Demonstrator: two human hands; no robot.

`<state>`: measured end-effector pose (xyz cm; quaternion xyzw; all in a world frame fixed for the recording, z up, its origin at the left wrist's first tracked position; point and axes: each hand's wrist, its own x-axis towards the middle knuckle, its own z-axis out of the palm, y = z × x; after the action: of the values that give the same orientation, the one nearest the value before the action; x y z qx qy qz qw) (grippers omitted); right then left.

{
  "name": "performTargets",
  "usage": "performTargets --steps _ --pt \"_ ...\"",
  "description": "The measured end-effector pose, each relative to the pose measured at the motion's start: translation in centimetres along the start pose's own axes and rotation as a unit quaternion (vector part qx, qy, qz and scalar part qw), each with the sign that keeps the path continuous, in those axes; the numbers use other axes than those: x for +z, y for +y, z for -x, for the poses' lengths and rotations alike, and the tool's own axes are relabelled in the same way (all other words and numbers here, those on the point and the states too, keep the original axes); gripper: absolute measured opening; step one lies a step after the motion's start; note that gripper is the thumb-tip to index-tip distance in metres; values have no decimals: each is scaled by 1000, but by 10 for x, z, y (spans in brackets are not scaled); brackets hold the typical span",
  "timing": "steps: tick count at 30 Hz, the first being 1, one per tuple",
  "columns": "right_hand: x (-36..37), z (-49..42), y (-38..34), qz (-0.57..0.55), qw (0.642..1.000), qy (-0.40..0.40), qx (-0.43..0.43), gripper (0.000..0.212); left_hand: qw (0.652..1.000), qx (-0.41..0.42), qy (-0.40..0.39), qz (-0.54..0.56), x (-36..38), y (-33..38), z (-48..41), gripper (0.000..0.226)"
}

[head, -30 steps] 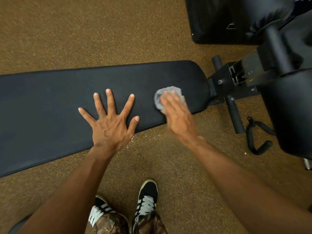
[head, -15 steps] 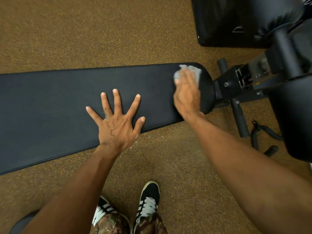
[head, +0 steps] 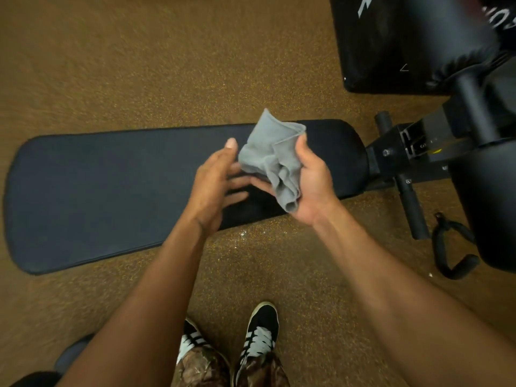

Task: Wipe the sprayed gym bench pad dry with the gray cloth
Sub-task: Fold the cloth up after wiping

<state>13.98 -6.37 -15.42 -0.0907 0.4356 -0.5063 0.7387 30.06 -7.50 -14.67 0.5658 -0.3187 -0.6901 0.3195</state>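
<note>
forearms [head: 156, 289]: bare | trousers [head: 201, 368]: camouflage | shoes [head: 262, 315]: black, white stripes, white laces

view: head-worn | facing: steeply down | range: near, standing over bench pad [head: 111, 191] | views: one

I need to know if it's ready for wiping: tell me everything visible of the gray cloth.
The gray cloth is a soft, fleecy-looking hemmed rag, crumpled into loose folds. It sits in the upturned right hand, thumb pinching its top, held over the bench pad. The open left hand is beside its left edge; contact unclear.
</note>
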Motion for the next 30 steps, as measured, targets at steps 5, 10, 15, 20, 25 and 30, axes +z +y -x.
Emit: performTargets --steps 5,10,15,20,25,30 --pt "20 31 -16 34 998 -25 40 65 999 -13 -35 -13 10 21 18 25" --pt "31 41 -24 220 974 49 -11 32 988 124 -31 -87 -10 38 29 8" --pt "40 50 -41 284 959 -1 -9 25 971 171 -5 -167 -24 45 30 9" --pt "50 49 -40 212 977 -7 22 28 957 150 122 -217 -27 38 26 35" --pt "55 44 -39 93 993 70 9 26 974 159 -41 -154 -20 34 43 53" --pt "55 50 -44 94 988 119 22 30 949 172 -114 -240 -20 24 33 64"
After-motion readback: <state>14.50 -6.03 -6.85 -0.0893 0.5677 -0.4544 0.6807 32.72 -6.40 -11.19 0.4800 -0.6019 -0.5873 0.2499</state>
